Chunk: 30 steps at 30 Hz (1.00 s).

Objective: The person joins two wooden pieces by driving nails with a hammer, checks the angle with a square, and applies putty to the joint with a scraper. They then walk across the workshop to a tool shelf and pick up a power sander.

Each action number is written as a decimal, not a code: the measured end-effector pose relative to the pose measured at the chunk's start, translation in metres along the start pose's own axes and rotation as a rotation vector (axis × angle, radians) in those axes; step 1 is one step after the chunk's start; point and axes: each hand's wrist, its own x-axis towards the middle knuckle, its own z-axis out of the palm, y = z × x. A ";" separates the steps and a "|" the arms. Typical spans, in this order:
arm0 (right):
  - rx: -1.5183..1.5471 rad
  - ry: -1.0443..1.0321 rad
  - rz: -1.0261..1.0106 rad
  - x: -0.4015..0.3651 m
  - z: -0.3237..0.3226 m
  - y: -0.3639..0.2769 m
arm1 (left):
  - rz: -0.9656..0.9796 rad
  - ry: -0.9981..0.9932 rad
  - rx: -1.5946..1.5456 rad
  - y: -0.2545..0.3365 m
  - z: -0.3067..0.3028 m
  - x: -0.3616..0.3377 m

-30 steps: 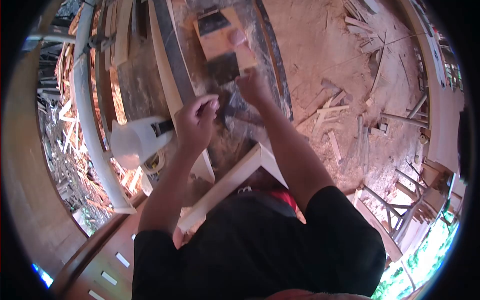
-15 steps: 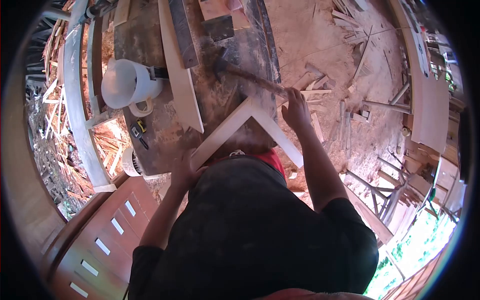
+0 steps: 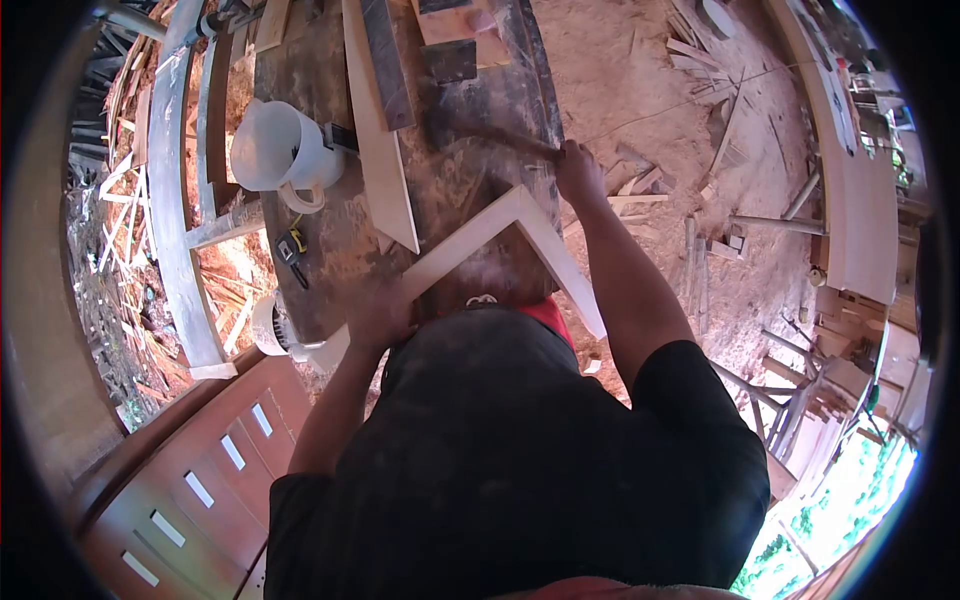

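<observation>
My right hand point(image 3: 582, 175) is wrapped round the wooden handle of a hammer point(image 3: 510, 139), whose head end is blurred over the dark workbench point(image 3: 325, 270). Two pale wooden strips meet at a corner and form an L-shaped frame piece point(image 3: 465, 240), its corner pointing away from me. My left hand point(image 3: 378, 312) is closed on the left arm of that piece, near my body; some fingers are blurred. The right arm of the piece slants down past the bench's right side. A long pale board point(image 3: 385, 180) with an angled end lies beyond my left hand.
On the bench's left stand a white plastic jug point(image 3: 285, 150) and a yellow-black tape measure point(image 3: 291, 245). A dark wooden bar point(image 3: 388, 80) lies farther up. Wood offcuts point(image 3: 640, 178) litter the dusty floor to the right. A brown panel with pale slots point(image 3: 205, 470) is at lower left.
My right hand has moved forward and a little left with the hammer, whose handle is now blurred. The view has shifted slightly. My left hand keeps to the frame piece.
</observation>
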 end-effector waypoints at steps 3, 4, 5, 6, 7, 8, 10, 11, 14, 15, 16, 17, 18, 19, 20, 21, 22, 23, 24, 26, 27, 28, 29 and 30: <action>-0.032 0.153 -0.052 -0.009 -0.005 -0.012 | -0.152 -0.003 -0.039 0.003 -0.002 0.007; -0.018 0.231 -0.078 -0.018 -0.003 -0.011 | -0.223 -0.015 -0.066 0.009 -0.010 0.009; -0.004 0.311 -0.109 -0.026 -0.003 -0.010 | -0.251 -0.029 -0.085 0.014 -0.017 0.011; 0.083 0.285 -0.145 -0.036 0.001 -0.002 | -0.281 -0.043 -0.103 0.017 -0.025 0.012; 0.172 0.257 -0.181 -0.049 0.007 0.013 | -0.311 -0.057 -0.119 0.019 -0.029 0.011; 0.263 0.231 -0.217 -0.064 0.009 0.025 | -0.325 -0.044 -0.215 0.017 -0.030 0.010; 0.326 0.127 -0.155 -0.111 0.003 0.036 | -0.345 -0.017 -0.402 0.008 -0.035 0.012; 0.338 0.050 -0.089 -0.135 -0.005 0.037 | -0.371 0.084 -0.430 0.004 -0.034 0.015; 0.366 -0.122 0.051 -0.203 -0.014 0.051 | -0.393 0.291 -0.441 0.007 -0.023 0.037; 0.316 -0.145 0.053 -0.220 -0.011 0.058 | -0.362 0.296 -0.395 0.009 -0.022 0.052; 0.265 -0.166 0.058 -0.235 -0.007 0.066 | -0.329 0.298 -0.350 0.013 -0.020 0.065; 0.212 -0.188 0.067 -0.250 -0.003 0.068 | -0.363 0.277 -0.349 0.025 -0.022 0.077; 0.168 -0.145 0.089 -0.262 0.000 0.067 | -0.397 0.256 -0.349 0.040 -0.029 0.091; 0.125 -0.100 0.108 -0.271 0.003 0.063 | -0.430 0.238 -0.350 0.046 -0.033 0.098; 0.082 -0.053 0.123 -0.274 0.004 0.059 | -0.441 0.227 -0.361 0.043 -0.032 0.100; 0.062 -0.050 0.152 -0.275 0.006 0.057 | -0.451 0.218 -0.372 0.039 -0.027 0.103; 0.046 -0.043 0.183 -0.274 0.010 0.055 | -0.456 0.211 -0.381 0.034 -0.022 0.107; 0.035 -0.033 0.218 -0.272 0.015 0.055 | -0.420 0.261 -0.362 0.029 -0.015 0.110; 0.034 -0.064 0.265 -0.270 0.012 0.048 | -0.381 0.306 -0.343 0.025 -0.003 0.110; 0.030 -0.125 0.357 -0.265 0.000 0.032 | -0.361 0.337 -0.336 0.020 0.006 0.110; 0.023 -0.134 0.361 -0.264 0.001 0.034 | -0.382 0.324 -0.349 0.019 0.004 0.110; 0.014 -0.145 0.363 -0.263 0.004 0.039 | -0.406 0.311 -0.362 0.017 0.003 0.113; 0.003 -0.162 0.363 -0.261 0.006 0.043 | -0.416 0.308 -0.376 0.016 0.003 0.115; 0.006 -0.172 0.377 -0.260 0.003 0.039 | -0.429 0.300 -0.388 0.017 0.000 0.114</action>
